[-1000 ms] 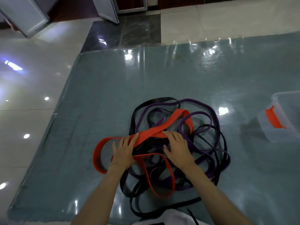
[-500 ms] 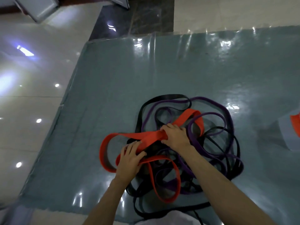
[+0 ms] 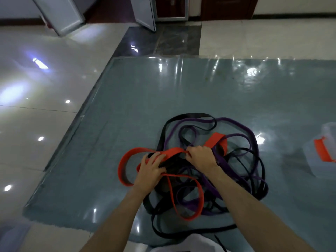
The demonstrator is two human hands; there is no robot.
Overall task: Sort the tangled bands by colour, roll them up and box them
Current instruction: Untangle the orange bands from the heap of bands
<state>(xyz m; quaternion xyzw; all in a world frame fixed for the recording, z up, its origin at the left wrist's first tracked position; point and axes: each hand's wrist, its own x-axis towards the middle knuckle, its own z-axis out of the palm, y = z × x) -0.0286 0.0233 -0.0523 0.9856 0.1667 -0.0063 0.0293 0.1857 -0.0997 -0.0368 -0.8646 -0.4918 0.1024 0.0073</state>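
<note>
A tangle of bands lies on a shiny blue-grey mat (image 3: 127, 106). A wide orange band (image 3: 123, 160) loops over the pile's left and front. Purple bands (image 3: 241, 128) and thin black bands (image 3: 189, 116) coil beneath and to the right. My right hand (image 3: 201, 157) grips the orange band at the middle of the pile, fingers curled round it. My left hand (image 3: 152, 170) lies on the pile just left of it, fingers reaching under the same orange band and curling on it. A clear plastic box (image 3: 320, 151) with an orange latch stands at the right edge.
The mat lies on glossy pale floor tiles (image 3: 36, 124). Open grey cabinet doors (image 3: 60, 13) stand at the far back left. A white cloth (image 3: 181, 244) shows at the bottom edge, between my forearms.
Both hands went from lying flat on the orange band to curling round it. The band's middle section is now bunched between them. My head tilted back up, bringing the box into view.
</note>
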